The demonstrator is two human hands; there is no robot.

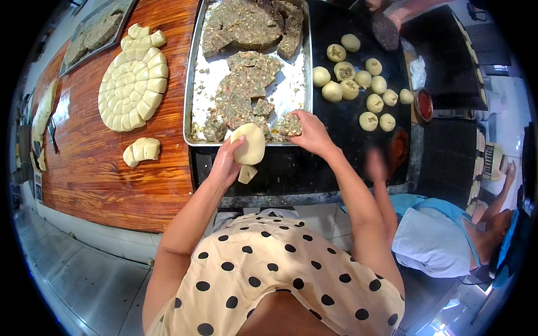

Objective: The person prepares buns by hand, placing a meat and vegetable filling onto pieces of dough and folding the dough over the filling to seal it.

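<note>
My left hand (226, 163) grips a flattened round of pale dough (249, 144) by its left side, over the front edge of a metal tray (193, 84). A small dough piece (247, 174) shows just below the round. At the tray's front right corner, the fingers of my right hand (311, 132) are closed on a lump of speckled filling (290, 125). Larger broken slabs of the same brown-green filling (246, 84) lie in the tray.
Left, a wooden table bears a wheel of cut dough pieces (134, 89), a few loose dough pieces (141, 152) and another filling tray (92, 42). Several stuffed dough balls (350, 89) sit right on the black counter, near a red-filled bowl (424, 105). Another person (431, 235) works at right.
</note>
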